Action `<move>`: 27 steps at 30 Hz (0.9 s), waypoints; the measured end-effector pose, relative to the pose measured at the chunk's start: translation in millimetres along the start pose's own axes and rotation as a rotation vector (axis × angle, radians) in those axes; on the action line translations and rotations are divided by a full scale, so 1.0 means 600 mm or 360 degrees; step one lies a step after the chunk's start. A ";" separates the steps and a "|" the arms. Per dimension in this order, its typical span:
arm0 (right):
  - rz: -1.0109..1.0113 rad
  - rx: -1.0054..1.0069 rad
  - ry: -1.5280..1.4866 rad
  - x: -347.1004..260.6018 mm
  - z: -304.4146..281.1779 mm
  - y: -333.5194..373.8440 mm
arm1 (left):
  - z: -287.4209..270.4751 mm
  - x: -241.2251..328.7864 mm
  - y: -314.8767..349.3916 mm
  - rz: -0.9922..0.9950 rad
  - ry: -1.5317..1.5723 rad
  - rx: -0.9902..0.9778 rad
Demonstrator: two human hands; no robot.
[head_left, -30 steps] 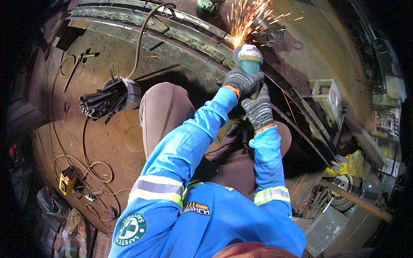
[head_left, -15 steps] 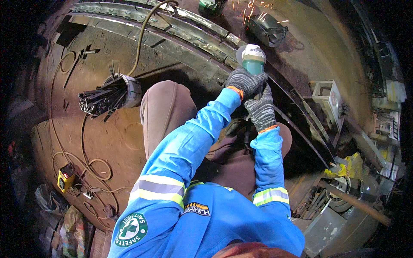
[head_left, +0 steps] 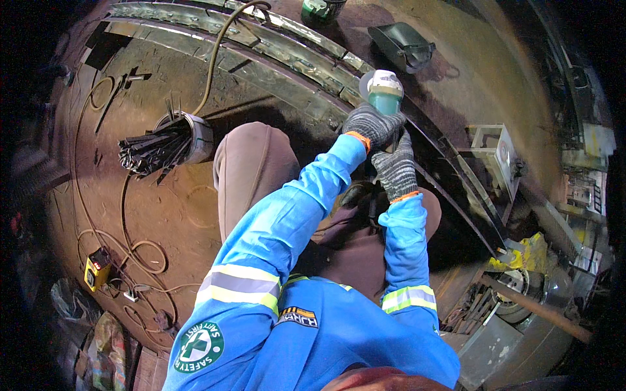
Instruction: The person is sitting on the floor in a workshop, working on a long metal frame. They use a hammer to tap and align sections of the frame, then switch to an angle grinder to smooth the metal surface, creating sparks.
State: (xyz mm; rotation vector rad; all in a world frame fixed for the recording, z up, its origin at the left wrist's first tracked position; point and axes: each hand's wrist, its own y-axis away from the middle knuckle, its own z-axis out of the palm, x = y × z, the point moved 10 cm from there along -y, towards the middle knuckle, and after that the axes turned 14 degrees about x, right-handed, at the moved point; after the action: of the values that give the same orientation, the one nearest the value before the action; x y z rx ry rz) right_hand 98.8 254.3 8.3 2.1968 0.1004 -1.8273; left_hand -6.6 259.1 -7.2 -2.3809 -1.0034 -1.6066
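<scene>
Both of my hands, in grey knitted gloves with orange cuffs, grip a teal angle grinder (head_left: 385, 98) with a pale head. My left hand (head_left: 372, 124) wraps round its body just behind the head. Lower down, my right hand (head_left: 396, 166) closes round the rear part, which the glove mostly hides. The grinder's disc (head_left: 365, 83) shows at the left of the head, beside a long curved steel beam (head_left: 287, 57). Whether the disc touches the metal I cannot tell.
A dark welding helmet (head_left: 403, 47) lies beyond the grinder. Left of my knee, a tipped bucket (head_left: 201, 140) holds several dark metal rods. A hose (head_left: 215, 58) crosses the beam. Cables and a yellow box (head_left: 96, 270) lie at left; a white metal frame (head_left: 494, 146) stands right.
Sparks that flew near the welding helmet are gone. The grinder and both hands stay almost in the same place.
</scene>
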 end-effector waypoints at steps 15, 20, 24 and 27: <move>0.0556 0.0163 -0.0527 -0.011 0.009 0.014 | -0.017 -0.004 0.003 -0.0057 0.0030 0.0118; 0.0395 0.0089 -0.0272 -0.010 0.010 0.009 | -0.017 -0.013 -0.001 -0.0103 0.0048 0.0116; 0.0295 -0.0025 -0.0081 0.028 0.004 -0.005 | -0.021 -0.008 0.006 -0.0119 0.0032 0.0051; 0.0509 0.0020 -0.0367 0.031 0.007 -0.002 | -0.025 0.000 0.014 -0.0098 0.0098 0.0071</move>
State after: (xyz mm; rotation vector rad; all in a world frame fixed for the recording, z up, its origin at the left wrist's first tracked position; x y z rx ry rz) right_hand 98.0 252.1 -10.6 1.8626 -0.2930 -1.8784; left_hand -13.9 246.5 1.8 -2.2786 -1.0994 -1.6488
